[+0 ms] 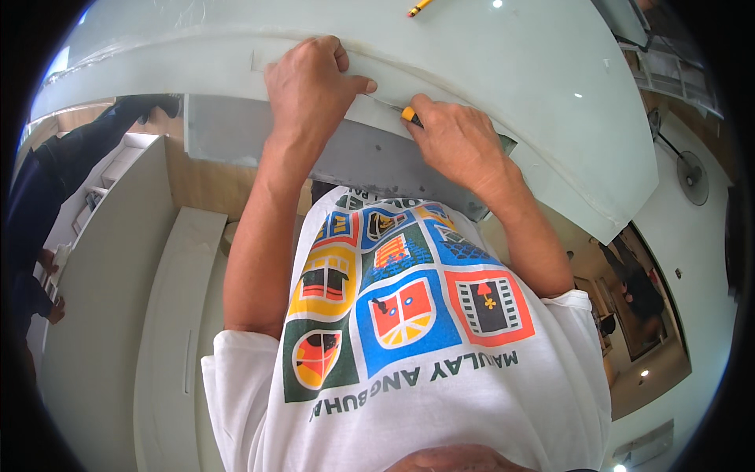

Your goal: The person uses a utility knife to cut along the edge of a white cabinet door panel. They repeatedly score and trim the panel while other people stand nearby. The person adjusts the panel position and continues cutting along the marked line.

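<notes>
In the head view, the right hand [456, 141] is closed around a small tool with a yellow-and-black handle [410, 116], probably a utility knife, though only a short bit of the handle shows past the knuckles. Its long axis runs slantwise, from the fist up and to the left, and a thin pale blade or tip [385, 104] points left along the near edge of the worktop [503, 71], ending just beside the thumb of the left hand [314, 82]. The left hand lies palm down on that near edge, its fingers [334, 49] curled over the top and pressing on the surface, holding nothing. The tool sits right at the worktop's near edge, between the two hands. The worktop is a large pale, glossy slab, grey-white with small bright reflections of ceiling lights, its edge bent into a curve by the lens; a grey panel [370, 157] hangs beneath it under the hands. A yellow pencil [418, 7] lies far back near the worktop's far edge. Below, the person's white printed T-shirt [409, 338] fills the lower middle. To the left stand white boards or cabinet parts [169, 330] on the floor, with another person in dark clothes [31, 197] at the far left. A standing fan [692, 175] is at the right.
</notes>
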Tool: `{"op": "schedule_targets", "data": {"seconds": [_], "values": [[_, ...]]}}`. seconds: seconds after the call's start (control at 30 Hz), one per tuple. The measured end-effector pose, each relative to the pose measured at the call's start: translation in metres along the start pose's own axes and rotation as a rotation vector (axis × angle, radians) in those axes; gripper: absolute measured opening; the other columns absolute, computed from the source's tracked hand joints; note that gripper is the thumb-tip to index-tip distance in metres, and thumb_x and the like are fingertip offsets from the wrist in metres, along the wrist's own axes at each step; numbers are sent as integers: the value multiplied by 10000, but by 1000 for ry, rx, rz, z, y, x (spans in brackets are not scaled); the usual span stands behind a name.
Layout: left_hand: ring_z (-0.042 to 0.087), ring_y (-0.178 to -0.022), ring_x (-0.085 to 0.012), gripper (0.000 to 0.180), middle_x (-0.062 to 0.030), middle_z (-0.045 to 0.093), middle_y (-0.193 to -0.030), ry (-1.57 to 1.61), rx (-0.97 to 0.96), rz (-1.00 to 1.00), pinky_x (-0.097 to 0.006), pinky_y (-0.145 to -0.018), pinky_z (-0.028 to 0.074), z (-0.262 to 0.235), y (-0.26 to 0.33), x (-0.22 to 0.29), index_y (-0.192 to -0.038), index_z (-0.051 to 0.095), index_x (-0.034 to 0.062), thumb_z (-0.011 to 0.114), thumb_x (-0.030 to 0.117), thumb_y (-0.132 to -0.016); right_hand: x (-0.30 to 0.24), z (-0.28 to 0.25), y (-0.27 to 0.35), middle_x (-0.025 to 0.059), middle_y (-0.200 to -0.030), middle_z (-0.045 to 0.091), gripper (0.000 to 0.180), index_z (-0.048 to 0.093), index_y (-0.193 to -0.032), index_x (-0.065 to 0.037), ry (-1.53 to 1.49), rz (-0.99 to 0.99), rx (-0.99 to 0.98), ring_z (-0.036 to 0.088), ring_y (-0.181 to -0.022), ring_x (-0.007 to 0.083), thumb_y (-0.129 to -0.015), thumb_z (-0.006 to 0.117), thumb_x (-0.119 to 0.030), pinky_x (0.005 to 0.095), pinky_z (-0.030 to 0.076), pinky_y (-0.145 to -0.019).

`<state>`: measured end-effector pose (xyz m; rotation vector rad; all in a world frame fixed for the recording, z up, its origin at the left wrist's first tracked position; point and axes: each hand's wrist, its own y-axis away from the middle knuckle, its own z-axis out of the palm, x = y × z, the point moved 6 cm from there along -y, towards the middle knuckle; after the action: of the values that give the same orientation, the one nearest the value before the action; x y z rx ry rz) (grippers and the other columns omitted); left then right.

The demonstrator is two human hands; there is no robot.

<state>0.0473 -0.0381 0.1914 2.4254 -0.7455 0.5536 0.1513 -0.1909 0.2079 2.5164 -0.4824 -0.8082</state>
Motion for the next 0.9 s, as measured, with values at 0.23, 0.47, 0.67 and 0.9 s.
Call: {"op": "schedule_targets", "data": {"seconds": [0.23,0.47,0.67,0.9], "values": [[646,-709,-304,410,-105,704,-762,23,-24,-51,-431,-737,431,3,-1,-1,-772,688,39,956,284,-581,-4,2,2,235,-766,707,193,619,-932,11,-14,40,-12,717,-765,424,-962,655,-176,496,577,-693],[627,-615,-236,406,-84,659,-665,-14,69,66,-370,-661,508,3,-2,-2,-790,690,38,951,282,-597,-4,0,-5,252,-768,697,225,597,-932,30,59,9,-82,704,-763,451,-974,662,-181,520,570,-695],[639,-629,-244,416,-86,664,-673,-18,60,50,-375,-683,509,6,0,-2,-819,691,38,945,279,-596,-7,1,-5,237,-760,703,111,625,-889,22,123,-51,-42,726,-731,406,-920,573,-70,480,583,-661],[648,-662,-230,438,-64,671,-694,14,-7,-31,-364,-686,497,5,-1,-3,-872,701,39,937,310,-622,-18,-3,-15,251,-817,717,249,643,-946,36,124,-52,-99,721,-812,434,-995,607,-206,508,581,-723]]}}
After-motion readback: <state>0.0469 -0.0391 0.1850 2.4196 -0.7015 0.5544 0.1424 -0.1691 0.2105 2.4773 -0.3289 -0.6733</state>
